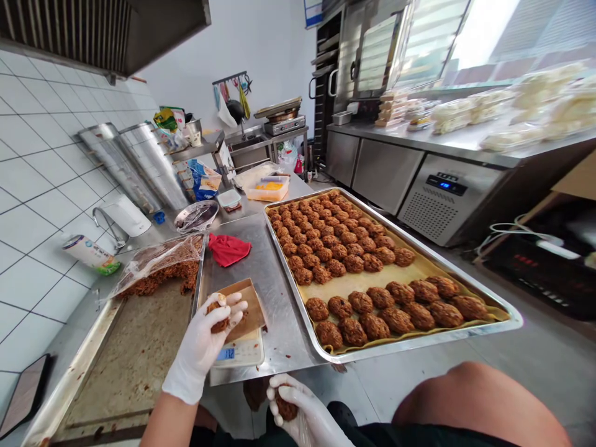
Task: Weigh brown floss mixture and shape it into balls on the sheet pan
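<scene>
The steel bench along the right (386, 174) is the largest thing in view, with clear-wrapped packs (454, 115) set along its top. Next comes the steel bench in front of the person (274, 295), running away toward a sink. A large tray (419, 341) rests on its right part, lined with yellowish paper (363, 278). Brown balls (347, 239) fill the far part of this tray in close rows; two more rows lie at the near end, and a bare strip of paper parts the two groups.

To the left lies a stained tray (135, 347), its near part bare metal. Loose brown mixture (162, 273) is heaped at its far end, partly covered by clear film (153, 256). Between the trays, near the bench edge, sits a white scale (246, 355) with a lit display, and an open cardboard box (250, 310) rests on it.

Both hands wear white gloves. The left hand (210, 326) is raised in front of the box, its fingers curled around a brown lump (221, 324). The right hand (300, 403) is lower, in front of the bench edge and above the person's lap, and grips a rounded brown piece (285, 406) in its cupped fingers. Beyond the box, a crumpled red cloth (229, 249) lies on the bench beside the stained tray.
</scene>
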Demonstrator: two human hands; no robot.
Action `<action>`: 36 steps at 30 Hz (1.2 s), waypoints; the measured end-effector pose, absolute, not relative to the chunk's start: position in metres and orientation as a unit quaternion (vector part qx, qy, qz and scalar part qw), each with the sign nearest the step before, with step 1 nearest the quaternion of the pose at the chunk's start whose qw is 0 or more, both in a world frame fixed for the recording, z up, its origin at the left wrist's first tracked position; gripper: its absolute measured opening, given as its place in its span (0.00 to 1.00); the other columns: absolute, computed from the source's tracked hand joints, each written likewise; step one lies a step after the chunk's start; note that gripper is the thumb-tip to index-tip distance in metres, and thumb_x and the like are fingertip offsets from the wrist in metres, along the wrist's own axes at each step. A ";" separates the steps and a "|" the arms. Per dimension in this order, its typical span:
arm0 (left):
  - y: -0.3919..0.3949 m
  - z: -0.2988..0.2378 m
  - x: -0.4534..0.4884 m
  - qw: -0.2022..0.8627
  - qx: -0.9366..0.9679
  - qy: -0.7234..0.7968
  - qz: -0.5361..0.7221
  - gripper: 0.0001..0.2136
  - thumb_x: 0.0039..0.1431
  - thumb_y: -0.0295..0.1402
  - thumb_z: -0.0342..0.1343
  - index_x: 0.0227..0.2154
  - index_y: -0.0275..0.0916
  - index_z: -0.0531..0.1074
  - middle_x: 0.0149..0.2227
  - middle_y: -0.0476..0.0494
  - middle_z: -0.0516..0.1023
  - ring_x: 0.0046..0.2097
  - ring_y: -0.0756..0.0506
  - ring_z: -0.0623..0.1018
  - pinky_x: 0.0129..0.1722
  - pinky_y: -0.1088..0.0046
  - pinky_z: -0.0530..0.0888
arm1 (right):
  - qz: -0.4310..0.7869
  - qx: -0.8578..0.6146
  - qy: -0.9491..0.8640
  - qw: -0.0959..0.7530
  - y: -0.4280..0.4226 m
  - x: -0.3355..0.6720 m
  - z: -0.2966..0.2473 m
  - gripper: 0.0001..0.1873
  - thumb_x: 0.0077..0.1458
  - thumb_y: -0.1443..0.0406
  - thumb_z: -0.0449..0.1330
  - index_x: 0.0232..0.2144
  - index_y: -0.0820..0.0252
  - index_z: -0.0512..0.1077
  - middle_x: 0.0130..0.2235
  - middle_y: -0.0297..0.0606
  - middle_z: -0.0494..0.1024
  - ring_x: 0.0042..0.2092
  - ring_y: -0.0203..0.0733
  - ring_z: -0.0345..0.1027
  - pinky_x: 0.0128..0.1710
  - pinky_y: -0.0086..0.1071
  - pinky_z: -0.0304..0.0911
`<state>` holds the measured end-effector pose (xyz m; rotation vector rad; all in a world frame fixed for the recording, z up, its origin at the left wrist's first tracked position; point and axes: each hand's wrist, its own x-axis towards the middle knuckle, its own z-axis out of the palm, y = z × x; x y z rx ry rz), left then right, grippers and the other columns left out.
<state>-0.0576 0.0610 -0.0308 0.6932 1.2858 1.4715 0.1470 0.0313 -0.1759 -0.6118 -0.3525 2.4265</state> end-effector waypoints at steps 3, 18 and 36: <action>0.050 -0.031 -0.038 0.517 0.227 0.515 0.645 0.15 0.48 0.28 0.66 0.41 0.39 0.72 0.44 0.41 0.79 0.34 0.51 0.77 0.29 0.79 0.70 | 0.917 -0.230 -0.137 0.297 0.031 0.145 -0.178 0.10 0.46 0.63 0.68 0.32 0.61 0.78 0.32 0.41 0.79 0.28 0.36 0.68 0.28 0.29 0.55; 0.062 -0.031 0.028 0.635 0.173 0.459 0.597 0.15 0.54 0.43 0.63 0.36 0.37 0.72 0.33 0.43 0.78 0.28 0.49 0.76 0.21 0.78 0.68 | 0.915 -0.195 -0.153 0.318 0.029 0.149 -0.182 0.09 0.50 0.67 0.61 0.35 0.65 0.77 0.32 0.41 0.79 0.28 0.35 0.68 0.27 0.28 0.56; 0.052 -0.042 0.056 0.622 0.210 0.517 0.549 0.11 0.49 0.26 0.64 0.36 0.38 0.74 0.37 0.42 0.79 0.27 0.53 0.74 0.23 0.82 0.67 | 0.915 -0.190 -0.138 0.328 0.031 0.147 -0.202 0.08 0.46 0.69 0.61 0.32 0.64 0.75 0.28 0.36 0.76 0.24 0.33 0.66 0.24 0.28 0.55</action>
